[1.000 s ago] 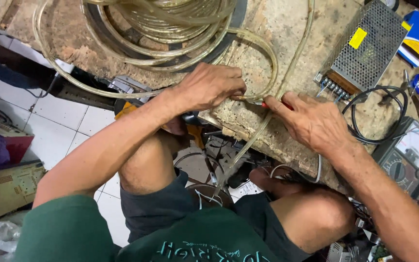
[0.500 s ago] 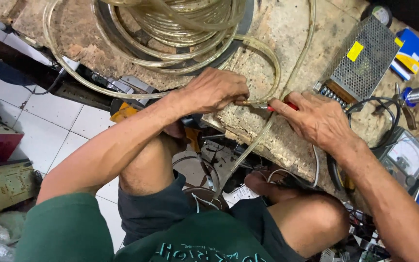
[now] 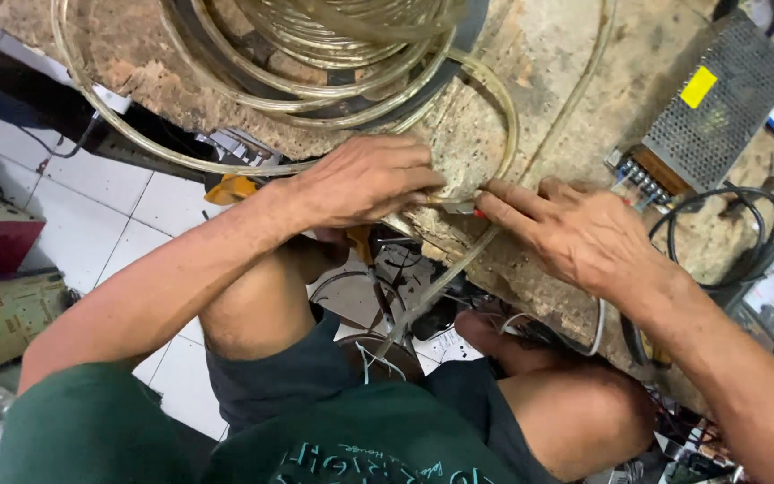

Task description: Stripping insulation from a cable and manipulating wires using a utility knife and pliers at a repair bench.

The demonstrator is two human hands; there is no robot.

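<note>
1. At the bottom of the frame, the person's knees in dark shorts sit under the bench edge, so both forearms reach up and forward onto the worn, pitted stone-coloured bench [image 3: 575, 63].
2. Mid-frame, the left hand [image 3: 360, 184] lies knuckles-up with its fingers curled shut over the clear yellowish flexible strip tube [image 3: 503, 116], seemingly pinning it flat against the bench edge.
3. Just beside it, the right hand [image 3: 584, 237] meets the same tube end, fingers pinched nearly shut on a small red-tipped part; what exactly it is I cannot tell.
4. Below the hands, a free length of tube hangs off the bench towards the floor.
5. Further up, the rest of the tube lies coiled in loops [image 3: 333, 54].
6. At the upper right sits a perforated grey metal box with a yellow label [image 3: 718, 99].
</note>
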